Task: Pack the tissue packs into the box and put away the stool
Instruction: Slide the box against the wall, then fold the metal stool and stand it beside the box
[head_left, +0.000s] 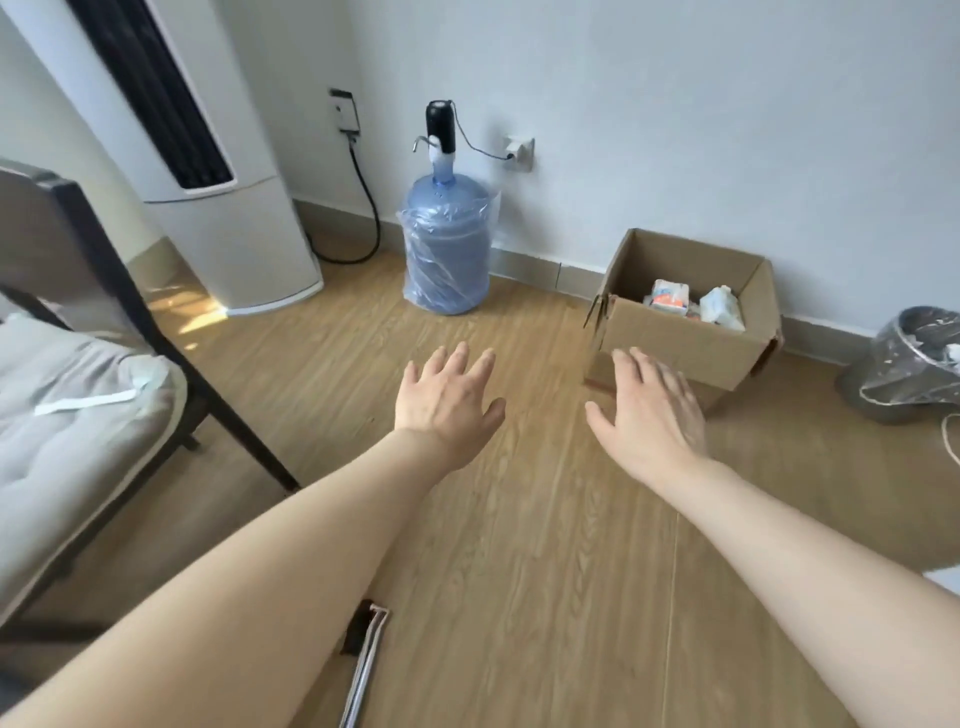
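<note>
An open cardboard box (680, 332) is seen on the wooden floor (519, 519) at the right of centre in the frame, set close to the white wall (675, 104). Inside it, tissue packs (693, 306) are visible: one white pack with orange print toward the middle and a pale bluish one to its right; how many lie beneath cannot be told. No stool can be made out with certainty. Two bare arms are stretched forward from the bottom edge. The left hand (447, 400) is held in mid-frame above bare floor, palm down, its fingers (457, 358) spread and holding nothing. The right hand (649, 410) is held just in front of the lower left corner of the box, also palm down with fingers loose and spread, nothing grasped; whether it touches the cardboard cannot be told. Above the left hand, against the wall, a blue water jug (447, 249) wrapped in clear plastic is stood, topped by a black pump. At the upper left a tall white floor appliance (228, 218) is placed. At the left edge a dark-framed bed with a grey mattress (67, 415) is shown. At the far right edge a bin lined with clear plastic (914, 358) is partly seen.
</note>
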